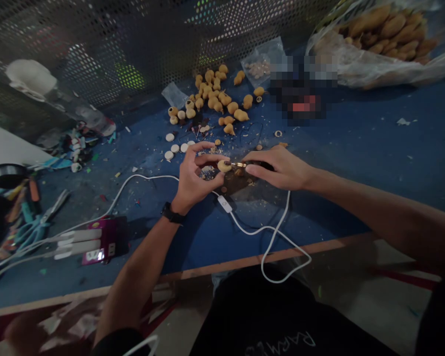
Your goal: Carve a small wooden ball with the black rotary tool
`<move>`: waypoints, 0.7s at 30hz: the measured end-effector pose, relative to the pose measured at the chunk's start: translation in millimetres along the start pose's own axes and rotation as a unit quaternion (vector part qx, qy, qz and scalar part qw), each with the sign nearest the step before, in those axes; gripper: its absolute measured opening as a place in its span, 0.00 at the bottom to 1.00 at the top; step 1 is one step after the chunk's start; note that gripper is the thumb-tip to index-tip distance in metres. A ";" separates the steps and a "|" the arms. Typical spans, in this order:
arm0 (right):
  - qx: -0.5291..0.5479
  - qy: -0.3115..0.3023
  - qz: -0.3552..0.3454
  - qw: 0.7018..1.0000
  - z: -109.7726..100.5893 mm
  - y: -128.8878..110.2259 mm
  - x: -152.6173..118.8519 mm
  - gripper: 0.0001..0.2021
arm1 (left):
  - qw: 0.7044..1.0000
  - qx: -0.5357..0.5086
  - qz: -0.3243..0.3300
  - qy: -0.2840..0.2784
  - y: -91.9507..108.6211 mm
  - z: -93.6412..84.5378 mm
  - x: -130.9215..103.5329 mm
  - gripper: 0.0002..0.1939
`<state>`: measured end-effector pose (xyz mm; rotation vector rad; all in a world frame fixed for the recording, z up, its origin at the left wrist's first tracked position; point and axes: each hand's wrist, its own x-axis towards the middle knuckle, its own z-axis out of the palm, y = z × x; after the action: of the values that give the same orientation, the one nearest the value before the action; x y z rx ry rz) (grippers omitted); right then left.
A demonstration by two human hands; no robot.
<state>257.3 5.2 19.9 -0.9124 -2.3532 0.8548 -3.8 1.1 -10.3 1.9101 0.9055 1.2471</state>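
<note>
A small tan gourd piece [224,166] with a dark spot on its right side is pinched between the fingertips and thumb of my left hand [198,175]. My right hand [282,168] is closed around the black handle of a corded tool [239,164]. The tool's metal tip points left and meets the dark spot on the gourd piece. A white cord with an inline switch [225,203] runs below both hands. Shavings and crumbs lie on the blue tabletop [207,237] beneath the hands, and several white discs [175,148] rest just beyond my left hand.
Small gourds [211,91] are heaped beyond the hands, with a plastic bag of gourds [389,39] at the back right. Teal scissors [40,222], a purple power adapter [102,240] and cables lie on the left. A perforated screen [133,49] stands behind the table.
</note>
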 end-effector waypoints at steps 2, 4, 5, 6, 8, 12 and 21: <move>-0.005 0.002 0.003 1.000 -0.2 0.0 -0.2 0.22 | 1.000 -0.004 -0.001 -0.002 0.9 -0.3 0.0 0.32; -0.009 -0.014 -0.004 1.000 -0.1 0.3 -0.3 0.22 | 1.000 -0.007 0.003 0.003 1.3 -0.3 0.3 0.31; -0.011 -0.018 -0.005 1.000 0.0 0.5 -0.3 0.22 | 1.000 -0.008 0.005 0.005 1.3 -0.2 0.4 0.31; -0.013 -0.016 -0.003 1.000 0.2 0.6 -0.3 0.22 | 1.000 -0.008 0.008 0.006 1.2 0.1 0.5 0.31; -0.017 -0.001 0.004 1.000 0.3 0.6 -0.2 0.22 | 1.000 -0.005 0.009 0.006 0.9 0.6 0.6 0.31; -0.019 -0.010 -0.013 1.000 0.0 0.2 0.0 0.23 | 1.000 0.012 -0.002 0.013 1.4 1.5 -0.1 0.32; -0.024 -0.005 -0.013 1.000 -0.7 -1.3 -0.1 0.20 | 1.000 0.009 0.003 0.013 0.9 1.4 1.0 0.31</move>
<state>257.3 4.7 21.3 -0.8957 -2.3987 0.7973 -2.1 1.2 -9.5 1.9168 0.9286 1.2734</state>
